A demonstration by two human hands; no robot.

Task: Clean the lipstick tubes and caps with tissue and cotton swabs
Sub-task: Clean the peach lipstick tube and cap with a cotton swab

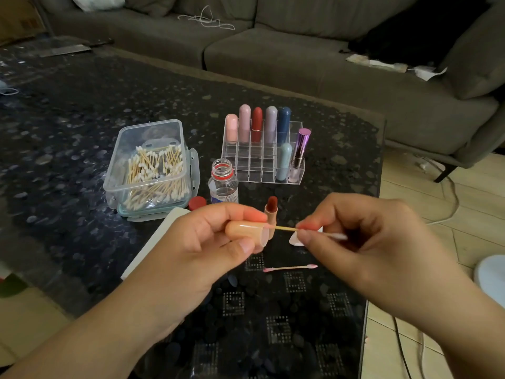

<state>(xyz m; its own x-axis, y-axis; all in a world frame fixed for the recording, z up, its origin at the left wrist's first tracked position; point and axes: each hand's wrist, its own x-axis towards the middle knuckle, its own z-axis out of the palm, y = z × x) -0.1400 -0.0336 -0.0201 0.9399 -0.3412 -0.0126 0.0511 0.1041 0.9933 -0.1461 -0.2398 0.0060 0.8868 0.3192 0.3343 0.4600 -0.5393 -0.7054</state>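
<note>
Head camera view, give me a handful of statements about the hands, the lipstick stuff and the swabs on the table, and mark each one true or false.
1. The left hand holds a peach lipstick cap. True.
2. The right hand pinches a cotton swab whose far end goes into the cap. True.
3. The small bottle has its red lid screwed on. False: the bottle is open, and a red lid lies beside it.
4. A used pink-tipped swab lies on the table near the hands. True.
5. The clear organizer is full in every slot. False: most slots are empty, with only seven tubes in it.
6. The swab box is closed. False: it has no lid on.
</note>
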